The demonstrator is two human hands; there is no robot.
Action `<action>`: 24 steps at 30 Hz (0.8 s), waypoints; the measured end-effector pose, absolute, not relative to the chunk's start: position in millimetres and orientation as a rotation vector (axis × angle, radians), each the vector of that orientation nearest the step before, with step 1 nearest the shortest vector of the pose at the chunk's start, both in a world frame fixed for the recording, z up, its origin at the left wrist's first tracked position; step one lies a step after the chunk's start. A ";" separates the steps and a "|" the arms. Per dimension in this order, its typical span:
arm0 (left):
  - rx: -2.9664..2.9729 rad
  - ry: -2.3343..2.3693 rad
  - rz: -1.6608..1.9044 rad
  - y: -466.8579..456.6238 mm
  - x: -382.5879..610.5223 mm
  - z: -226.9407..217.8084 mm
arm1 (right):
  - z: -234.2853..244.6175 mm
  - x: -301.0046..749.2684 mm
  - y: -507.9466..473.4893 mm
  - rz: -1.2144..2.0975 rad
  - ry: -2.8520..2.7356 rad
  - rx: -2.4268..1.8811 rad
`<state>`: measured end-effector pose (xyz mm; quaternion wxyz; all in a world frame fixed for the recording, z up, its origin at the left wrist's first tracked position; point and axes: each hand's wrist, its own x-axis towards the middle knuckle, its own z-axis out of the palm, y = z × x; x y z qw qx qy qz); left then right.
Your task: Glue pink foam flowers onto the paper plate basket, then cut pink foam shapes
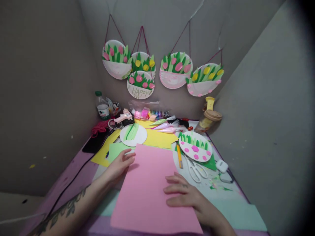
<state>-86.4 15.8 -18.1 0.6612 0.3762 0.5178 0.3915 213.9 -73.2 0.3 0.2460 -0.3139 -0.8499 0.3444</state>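
Observation:
A large pink paper sheet [147,190] lies in front of me, its near edge toward the table's front. My left hand [123,164] is at the sheet's upper left edge, fingers apart and pointing toward it. Across the right side of the sheet, my right hand [180,193] rests with its fingers stretched out flat. Beyond the sheet sits a white paper plate [142,137] with light green paper strips on it. To the right, another plate [195,149] carries green paper leaves and pink paper flowers.
White scissors [195,170] and a yellow utility knife [179,156] lie right of the sheet. A pink glue gun [125,115], a bottle [102,106] and a lidded cup [208,120] stand farther back. Yellow paper [161,138] is underneath things. Decorated plates [176,78] hang on the wall.

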 end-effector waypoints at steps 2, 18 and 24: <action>0.858 1.174 0.969 18.2 -81.9 -23.5 | 2.6 212.8 -79.4 1.058 -2.340 -0.844; 1.305 1.254 0.821 16.9 -90.3 -41.4 | -38.3 213.4 -87.1 1.154 -1.831 -1.451; 1.255 1.136 0.899 12.5 -99.3 -33.8 | -41.8 194.1 -29.6 0.776 -1.289 -1.464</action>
